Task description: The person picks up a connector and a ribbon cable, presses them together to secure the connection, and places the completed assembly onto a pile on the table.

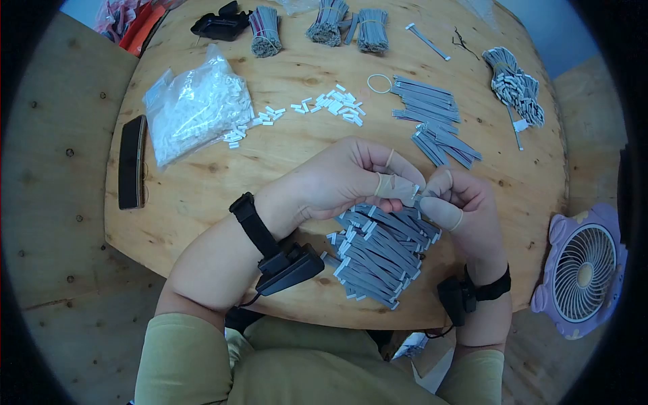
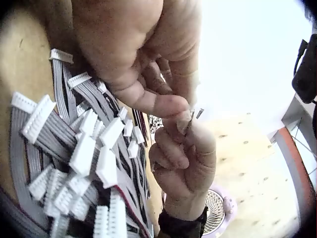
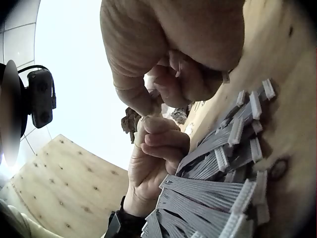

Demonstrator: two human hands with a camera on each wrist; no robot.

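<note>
Both hands meet fingertip to fingertip over a pile of grey ribbon cables with white connectors at their ends. My left hand pinches a small white connector between thumb and forefinger, which wear pale finger cots. Facing it, my right hand, also with finger cots, pinches a short grey ribbon cable at its end; most of it is hidden by the fingers. Thin metal terminals stick up between the fingertips in the left wrist view. From the right wrist, the cable pile lies beside and below the hands.
Farther back are loose grey cables, scattered white connectors and a clear bag of connectors. Tied cable bundles stand along the far side, another bundle at right. A phone lies left; a purple fan stands right.
</note>
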